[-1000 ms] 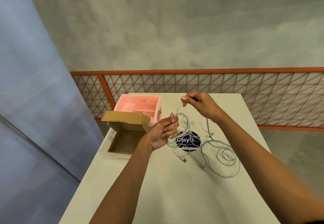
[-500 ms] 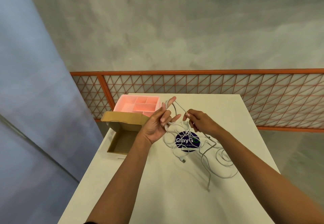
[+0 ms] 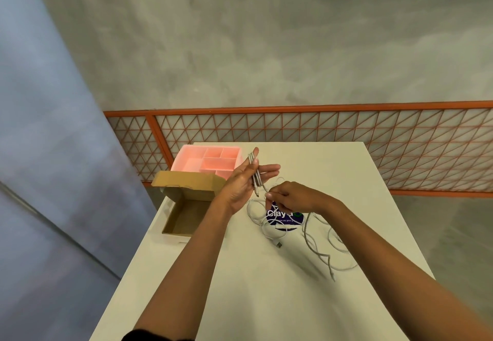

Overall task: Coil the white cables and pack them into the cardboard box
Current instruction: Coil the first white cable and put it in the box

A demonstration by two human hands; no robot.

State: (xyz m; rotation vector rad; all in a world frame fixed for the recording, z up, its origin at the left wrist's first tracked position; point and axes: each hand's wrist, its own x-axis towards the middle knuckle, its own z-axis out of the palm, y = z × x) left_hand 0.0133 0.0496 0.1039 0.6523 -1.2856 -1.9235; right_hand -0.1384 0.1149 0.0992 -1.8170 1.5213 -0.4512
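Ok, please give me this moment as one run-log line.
step: coiling | left hand: fingers straight, white cable across palm | right hand: pinches white cable | cardboard box: open, empty | other cables: loose on table

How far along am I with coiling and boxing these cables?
Nothing is packed: the cardboard box looks empty. In hand: a few loops of white cable lie across the left hand, and the right hand pinches its slack. Left: finishing this coil, coiling the loose cables on the table, boxing all.
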